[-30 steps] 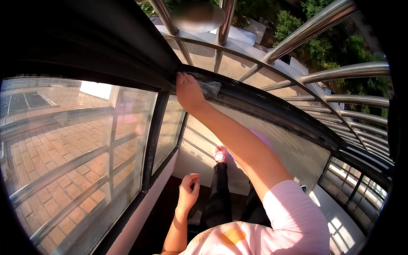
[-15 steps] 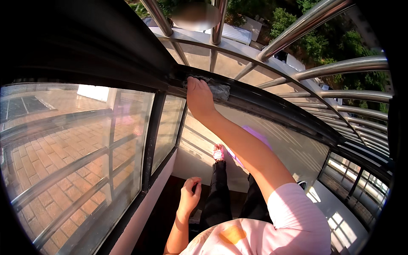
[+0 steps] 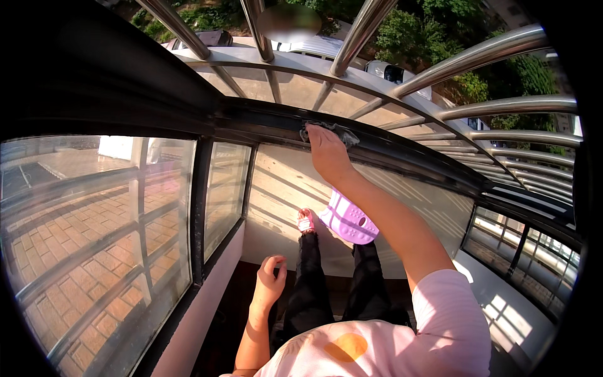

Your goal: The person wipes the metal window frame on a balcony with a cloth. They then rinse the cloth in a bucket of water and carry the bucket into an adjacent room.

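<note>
The right hand grips crumpled grey cloth, black metal rail beneath its fingers, the left hand loosely curled.

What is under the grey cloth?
A black window frame, seen on both sides of the cloth. The right hand holds the cloth; the part directly beneath is hidden.

Sliding away from the frame's corner, the right hand is carrying a crumpled gray cloth rightward along the black rail. A lilac plastic piece with a dark hole, mostly hidden by the forearm a second ago, is now showing broadly beside it. With the view shifting, a white car is emerging more fully beyond the bars, while the large glass pane is drifting leftward.
</note>
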Tool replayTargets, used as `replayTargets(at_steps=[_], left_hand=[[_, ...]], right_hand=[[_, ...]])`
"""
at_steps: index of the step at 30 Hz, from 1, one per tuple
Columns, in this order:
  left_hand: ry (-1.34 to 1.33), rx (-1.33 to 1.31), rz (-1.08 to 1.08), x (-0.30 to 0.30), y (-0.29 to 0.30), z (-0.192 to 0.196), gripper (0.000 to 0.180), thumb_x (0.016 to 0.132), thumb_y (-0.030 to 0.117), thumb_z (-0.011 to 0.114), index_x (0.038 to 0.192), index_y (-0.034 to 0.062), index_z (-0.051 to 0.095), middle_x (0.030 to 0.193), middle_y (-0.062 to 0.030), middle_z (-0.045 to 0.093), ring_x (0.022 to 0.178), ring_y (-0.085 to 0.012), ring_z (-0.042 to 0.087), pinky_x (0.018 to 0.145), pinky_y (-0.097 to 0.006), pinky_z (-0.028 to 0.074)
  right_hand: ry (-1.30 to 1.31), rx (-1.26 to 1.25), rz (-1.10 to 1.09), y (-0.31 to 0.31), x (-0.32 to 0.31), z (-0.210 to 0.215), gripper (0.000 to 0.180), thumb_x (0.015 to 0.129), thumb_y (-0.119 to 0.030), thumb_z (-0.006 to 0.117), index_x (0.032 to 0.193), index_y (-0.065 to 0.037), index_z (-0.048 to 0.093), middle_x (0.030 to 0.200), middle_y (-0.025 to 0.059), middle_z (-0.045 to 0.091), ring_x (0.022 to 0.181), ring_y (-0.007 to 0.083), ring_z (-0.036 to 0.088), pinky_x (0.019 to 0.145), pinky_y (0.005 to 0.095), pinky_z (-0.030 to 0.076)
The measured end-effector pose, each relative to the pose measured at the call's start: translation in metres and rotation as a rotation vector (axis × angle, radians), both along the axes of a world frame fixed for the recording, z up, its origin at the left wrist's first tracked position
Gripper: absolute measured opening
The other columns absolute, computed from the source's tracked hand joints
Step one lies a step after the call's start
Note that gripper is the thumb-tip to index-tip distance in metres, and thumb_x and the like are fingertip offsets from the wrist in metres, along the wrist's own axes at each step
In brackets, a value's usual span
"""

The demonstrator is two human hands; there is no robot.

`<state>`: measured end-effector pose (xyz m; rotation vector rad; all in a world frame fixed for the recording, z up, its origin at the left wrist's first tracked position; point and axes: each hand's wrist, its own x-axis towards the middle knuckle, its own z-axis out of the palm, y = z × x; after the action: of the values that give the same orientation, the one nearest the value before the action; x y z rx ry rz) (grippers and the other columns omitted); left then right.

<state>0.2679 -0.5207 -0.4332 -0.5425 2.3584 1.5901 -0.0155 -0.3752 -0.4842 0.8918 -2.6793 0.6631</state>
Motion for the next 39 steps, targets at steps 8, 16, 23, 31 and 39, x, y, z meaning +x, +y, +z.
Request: replayTargets(at_steps=[8, 16, 23, 31, 39], left_hand=[[-0.024, -0.006, -0.05, 0.01, 0.014, -0.002, 0.015, 0.078, -0.003, 0.057, 0.093, -0.0019, 0.056, 0.089, -0.0157, 0.06, 0.084, -0.0284, 0.061, 0.074, -0.032, 0.049], [-0.028, -0.029, -0.11, 0.013, 0.019, -0.003, 0.015, 0.08, -0.003, 0.056, 0.095, -0.0022, 0.057, 0.09, -0.0152, 0.061, 0.083, -0.0258, 0.062, 0.074, -0.03, 0.049], [0.014, -0.069, -0.12, 0.009, 0.024, 0.008, 0.015, 0.079, -0.003, 0.058, 0.094, -0.0016, 0.057, 0.087, -0.0138, 0.06, 0.081, -0.0258, 0.061, 0.073, -0.03, 0.049], [-0.062, -0.033, -0.15, 0.01, 0.023, 0.012, 0.017, 0.078, -0.001, 0.058, 0.094, -0.0008, 0.056, 0.09, -0.0162, 0.06, 0.085, -0.032, 0.06, 0.073, -0.033, 0.048], [-0.049, -0.067, -0.144, 0.012, 0.002, 0.02, 0.017, 0.077, -0.002, 0.058, 0.094, -0.0011, 0.055, 0.093, -0.0173, 0.06, 0.086, -0.0336, 0.059, 0.075, -0.034, 0.048]], right_hand=[[-0.056, 0.199, -0.389, 0.117, 0.032, 0.011, 0.025, 0.077, -0.002, 0.047, 0.101, 0.004, 0.053, 0.096, 0.018, 0.06, 0.093, 0.0315, 0.058, 0.085, 0.038, 0.046], [0.005, 0.107, -0.404, -0.035, 0.012, -0.001, 0.029, 0.076, -0.002, 0.048, 0.104, 0.003, 0.05, 0.104, 0.0164, 0.058, 0.095, 0.0384, 0.054, 0.094, 0.0444, 0.038], [-0.125, -0.154, -0.216, -0.045, 0.021, 0.008, 0.038, 0.079, -0.007, 0.05, 0.115, 0.006, 0.046, 0.117, 0.0198, 0.05, 0.113, 0.0368, 0.044, 0.1, 0.0466, 0.03], [0.006, 0.038, -0.235, -0.062, 0.016, -0.009, 0.038, 0.077, -0.009, 0.051, 0.111, 0.007, 0.048, 0.113, 0.0209, 0.052, 0.108, 0.0312, 0.048, 0.099, 0.0433, 0.033], [0.081, -0.044, -0.013, -0.157, -0.013, -0.012, 0.039, 0.077, -0.007, 0.048, 0.113, 0.007, 0.047, 0.114, 0.0216, 0.052, 0.111, 0.0314, 0.047, 0.097, 0.0419, 0.035]])
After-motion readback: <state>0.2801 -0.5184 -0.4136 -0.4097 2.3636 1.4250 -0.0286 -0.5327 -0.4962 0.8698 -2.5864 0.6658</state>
